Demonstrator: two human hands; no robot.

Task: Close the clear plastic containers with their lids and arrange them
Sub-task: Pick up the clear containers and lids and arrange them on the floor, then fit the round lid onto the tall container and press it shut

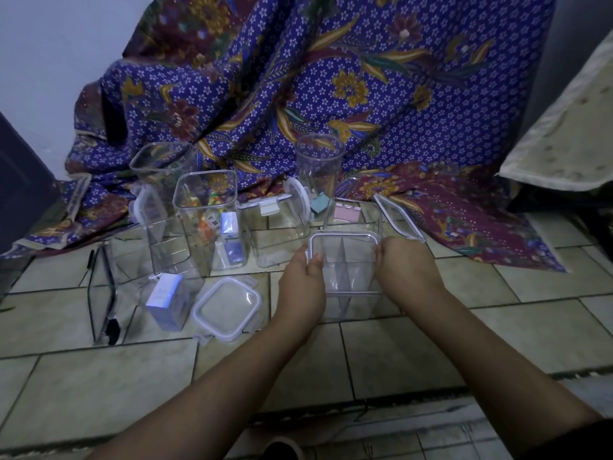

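Note:
A square clear container [348,287] stands on the tiled floor with its white-rimmed lid [343,242] on top. My left hand [303,283] grips the lid's left edge and my right hand [406,270] grips its right edge. A loose square lid [227,307] lies flat to the left. Another lid [399,217] leans tilted at the right. Several open clear containers stand behind: one with colourful items [209,220], one low and wide [278,232], a tall round one [318,167], and one at the back left [159,167].
A purple patterned cloth [298,94] drapes the wall and floor behind. A small blue-white box [164,300] stands at the left beside a clear box with a black pen [106,293]. A pale mat edge [564,144] hangs at the right.

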